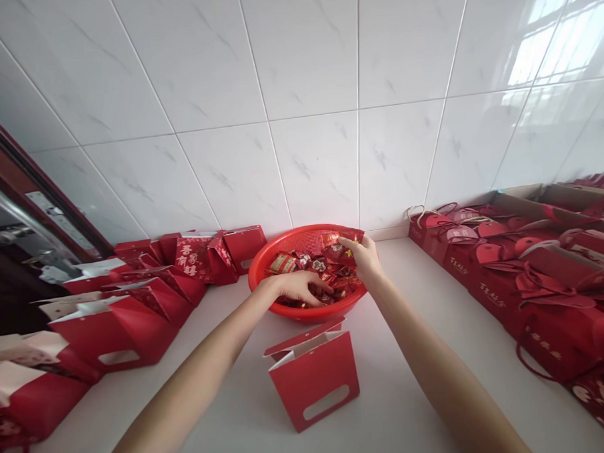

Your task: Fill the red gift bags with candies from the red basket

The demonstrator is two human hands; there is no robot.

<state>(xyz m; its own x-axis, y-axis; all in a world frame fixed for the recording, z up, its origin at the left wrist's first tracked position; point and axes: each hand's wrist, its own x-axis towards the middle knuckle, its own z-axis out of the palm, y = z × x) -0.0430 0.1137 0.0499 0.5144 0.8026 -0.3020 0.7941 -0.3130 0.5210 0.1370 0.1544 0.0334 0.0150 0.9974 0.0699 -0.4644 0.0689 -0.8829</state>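
A red plastic basket [263, 255] full of wrapped sweets [303, 260] stands against the tiled wall. My left hand [300, 286] reaches over its near left side, its fingers apart and touching the sweets, with nothing clearly held. At the basket's right rim, my right hand [366, 257] pinches a red wrapped packet [339, 248] with yellow print. In front of the basket, a red paper gift box [316, 373] stands upright between my forearms, its top flaps apart and an oval window low on its near face. What lies inside the box is hidden.
Several red gift boxes [130, 321] with raised flaps stand in rows on the left of the white table [399, 396]. On the right, many closed red boxes [524, 277] with cords are packed together. A metal-handled door [26, 218] is at far left.
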